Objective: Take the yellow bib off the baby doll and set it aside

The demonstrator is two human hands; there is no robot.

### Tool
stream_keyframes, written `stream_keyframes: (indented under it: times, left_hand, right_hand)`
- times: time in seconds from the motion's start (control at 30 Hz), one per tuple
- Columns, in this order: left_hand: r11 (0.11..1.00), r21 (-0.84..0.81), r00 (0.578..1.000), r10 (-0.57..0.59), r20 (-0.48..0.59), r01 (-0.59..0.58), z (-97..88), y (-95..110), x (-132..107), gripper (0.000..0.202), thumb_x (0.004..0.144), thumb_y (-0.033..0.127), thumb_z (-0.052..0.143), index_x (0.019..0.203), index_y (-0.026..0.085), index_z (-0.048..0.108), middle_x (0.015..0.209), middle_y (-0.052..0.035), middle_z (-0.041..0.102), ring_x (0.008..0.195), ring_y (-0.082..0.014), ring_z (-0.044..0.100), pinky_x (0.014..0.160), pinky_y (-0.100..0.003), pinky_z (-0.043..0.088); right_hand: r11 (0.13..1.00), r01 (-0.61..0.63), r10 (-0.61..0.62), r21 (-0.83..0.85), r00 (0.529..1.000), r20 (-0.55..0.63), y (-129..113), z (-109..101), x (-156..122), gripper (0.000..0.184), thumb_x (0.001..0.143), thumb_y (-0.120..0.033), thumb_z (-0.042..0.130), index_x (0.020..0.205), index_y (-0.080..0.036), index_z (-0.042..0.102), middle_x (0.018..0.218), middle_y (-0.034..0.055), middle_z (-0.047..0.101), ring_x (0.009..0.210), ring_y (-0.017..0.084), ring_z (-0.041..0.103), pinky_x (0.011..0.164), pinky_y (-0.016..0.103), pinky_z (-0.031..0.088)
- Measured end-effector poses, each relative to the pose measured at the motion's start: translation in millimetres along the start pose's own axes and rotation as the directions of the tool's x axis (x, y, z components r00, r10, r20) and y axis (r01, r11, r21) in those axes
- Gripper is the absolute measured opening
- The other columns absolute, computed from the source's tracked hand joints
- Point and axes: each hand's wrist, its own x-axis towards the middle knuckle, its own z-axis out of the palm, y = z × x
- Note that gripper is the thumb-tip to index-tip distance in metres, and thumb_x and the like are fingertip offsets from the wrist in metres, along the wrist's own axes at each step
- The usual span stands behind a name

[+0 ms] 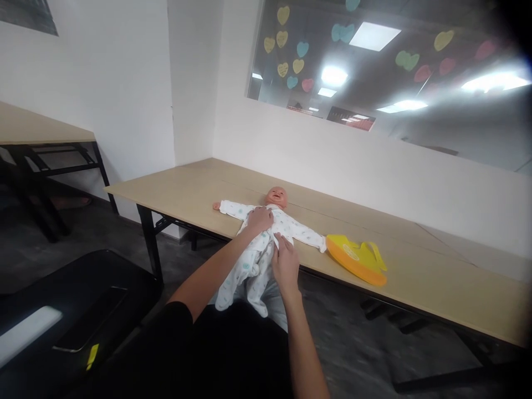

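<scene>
A baby doll (277, 195) lies on its back at the table's front edge, arms spread wide, its legs hanging over the edge toward my lap. It wears a white patterned onesie (257, 256). My left hand (261, 219) is on the doll's chest, fingers bent onto the onesie's cloth. Lower on the front, my right hand (286, 259) pinches a fold of the same garment near the belly. Both hands partly cover the cloth they hold, so the fastening is hidden. Beside the doll's sleeve cuff is a yellow and orange bib (356, 259).
The long wooden table (436, 277) runs along a white wall below a window with paper hearts. To the left, a black chair seat (83, 282) carries a dark phone (90, 318) and a white object (29, 335). A second table (41, 124) stands farther left.
</scene>
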Motion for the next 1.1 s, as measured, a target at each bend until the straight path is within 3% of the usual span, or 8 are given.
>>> stream_keyframes:
  times: [0.1, 0.27, 0.43, 0.67, 0.8, 0.9, 0.97, 1.1]
  left_hand:
    - [1.0, 0.006, 1.0, 0.004, -0.006, -0.004, -0.8, -1, -1, 0.055, 0.113, 0.03, 0.031, 0.142, 0.017, 0.076, 0.152, -0.0164, 0.07, 0.144, -0.0346, 0.062, 0.121, -0.052, 0.051]
    - [1.0, -0.01, 1.0, 0.019, -0.005, -0.019, -3.8, -2, -3, 0.054, 0.112, 0.029, 0.032, 0.137, 0.017, 0.078, 0.147, -0.0168, 0.072, 0.141, -0.0342, 0.064, 0.119, -0.05, 0.053]
    - [1.0, -0.023, 1.0, 0.001, 0.002, -0.001, -5.0, 1, -5, 0.053, 0.113, 0.033, 0.033, 0.142, 0.017, 0.076, 0.151, -0.016, 0.07, 0.144, -0.0343, 0.063, 0.121, -0.05, 0.051]
    - [0.98, -0.117, 0.986, 0.168, 0.025, -0.164, -25.8, -11, -23, 0.051, 0.112, 0.044, 0.048, 0.151, 0.017, 0.066, 0.157, -0.0155, 0.067, 0.147, -0.033, 0.062, 0.124, -0.046, 0.049]
    - [0.882, -0.183, 0.884, 0.457, 0.104, -0.434, -51.2, -16, -58, 0.058, 0.105, 0.047, 0.069, 0.156, 0.02, 0.063, 0.172, -0.0137, 0.055, 0.162, -0.0305, 0.048, 0.134, -0.038, 0.037]
    - [0.859, -0.12, 0.828, 0.511, 0.23, -0.497, -62.2, -17, -83, 0.075, 0.089, 0.042, 0.089, 0.156, 0.024, 0.063, 0.18, -0.0143, 0.044, 0.168, -0.0359, 0.04, 0.136, -0.042, 0.034]
    - [0.876, -0.03, 0.848, 0.474, 0.236, -0.481, -64.4, -19, -93, 0.078, 0.084, 0.032, 0.092, 0.155, 0.022, 0.063, 0.179, -0.0175, 0.043, 0.165, -0.0393, 0.043, 0.133, -0.045, 0.038]
    - [0.91, 0.079, 0.905, 0.39, 0.17, -0.407, -68.8, -24, -98, 0.051, 0.086, 0.026, 0.085, 0.135, 0.019, 0.072, 0.15, -0.0189, 0.068, 0.14, -0.0401, 0.065, 0.111, -0.043, 0.055]
  right_hand:
    - [0.983, -0.123, 0.127, 0.134, 0.992, -0.02, 7, -12, 8, 0.059, 0.111, -0.041, 0.034, 0.14, -0.012, 0.076, 0.129, 0.017, 0.078, 0.117, 0.029, 0.073, 0.105, 0.041, 0.056]
    - [0.976, -0.131, 0.163, 0.176, 0.969, -0.184, 8, -32, -3, 0.056, 0.106, -0.057, 0.043, 0.107, -0.013, 0.079, 0.097, 0.0124, 0.075, 0.086, 0.021, 0.065, 0.083, 0.031, 0.048]
    - [0.965, -0.182, 0.191, 0.189, 0.981, -0.028, -21, -36, -23, 0.051, 0.105, -0.06, 0.048, 0.104, -0.019, 0.078, 0.066, 0.0012, 0.065, 0.06, 0.016, 0.059, 0.066, 0.025, 0.036]
    - [0.886, -0.178, 0.209, 0.429, 0.978, -0.025, -30, -38, -24, 0.05, 0.105, -0.063, 0.052, 0.114, -0.017, 0.07, 0.109, 0.0141, 0.083, 0.083, 0.022, 0.081, 0.072, 0.028, 0.061]
    - [0.91, -0.099, 0.17, 0.402, 0.975, -0.144, -25, -45, -23, 0.051, 0.105, -0.056, 0.052, 0.131, -0.015, 0.07, 0.125, 0.0183, 0.08, 0.109, 0.026, 0.082, 0.088, 0.035, 0.066]
    - [0.909, -0.098, 0.169, 0.406, 0.975, -0.143, -23, -44, -22, 0.055, 0.104, -0.053, 0.053, 0.141, -0.014, 0.065, 0.137, 0.021, 0.075, 0.118, 0.028, 0.08, 0.096, 0.04, 0.065]
    - [0.911, -0.095, 0.159, 0.401, 0.979, -0.13, -23, -41, -22, 0.055, 0.103, -0.051, 0.054, 0.143, -0.014, 0.062, 0.139, 0.0217, 0.074, 0.122, 0.029, 0.078, 0.101, 0.042, 0.064]
    - [0.903, -0.035, 0.123, 0.427, 0.976, -0.182, -22, -35, -24, 0.032, 0.105, -0.049, 0.054, 0.119, -0.02, 0.053, 0.142, 0.021, 0.073, 0.133, 0.028, 0.074, 0.106, 0.04, 0.06]
